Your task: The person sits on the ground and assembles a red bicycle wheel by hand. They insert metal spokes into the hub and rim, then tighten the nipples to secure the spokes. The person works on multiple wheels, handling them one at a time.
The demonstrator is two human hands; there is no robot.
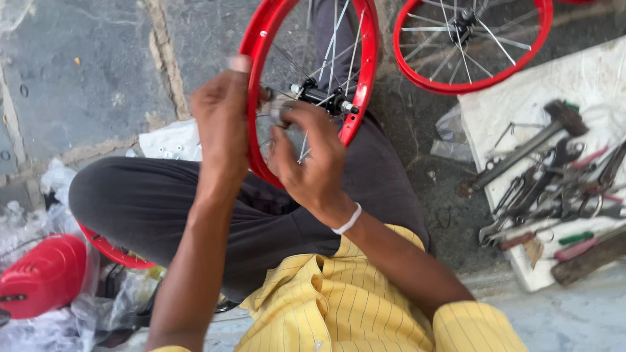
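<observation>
Glossy red wheel rim [365,72] with thin steel spokes, propped on dark-trousered lap; left hand [222,124] gripping rim's left edge; right hand [310,160] pinching a spoke near the hub [326,99] — metal tools [548,182] far right on white cloth.

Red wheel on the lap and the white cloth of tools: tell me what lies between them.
In the head view, between the red wheel and the white cloth lies dark stone floor with a crumpled clear plastic bag against the cloth's edge.
</observation>
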